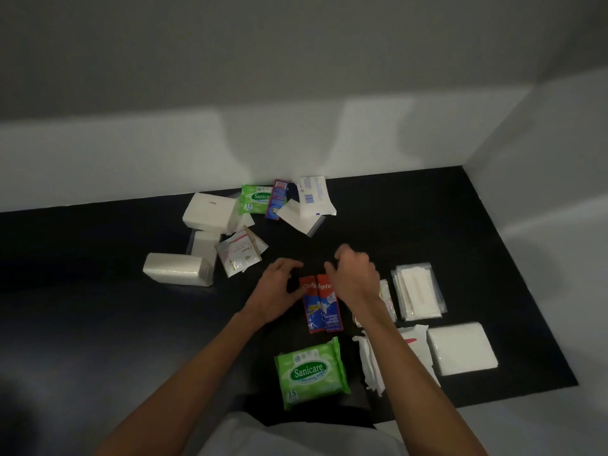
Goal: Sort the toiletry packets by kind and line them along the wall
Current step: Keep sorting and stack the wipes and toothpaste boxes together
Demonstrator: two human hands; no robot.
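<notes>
Red toothpaste sachets (322,307), long axes toward the wall (296,143)

Glossy plastic wipes pack (311,373) and toothpaste sachets (322,307) on matt black tabletop (98,307).

Black surface (460,225) — scattered tissue packs (177,268), wipes packs (311,373), toothpaste sachets (322,307)

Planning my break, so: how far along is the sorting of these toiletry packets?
Roughly midway at best. Done: two Colgate sachets lie paired side by side, clear sleeves stacked to their right. In hand: the left hand and right hand are both at the Colgate pair. Left: the mixed heap near the wall is unsorted, and no sorted row runs along it yet.
</notes>
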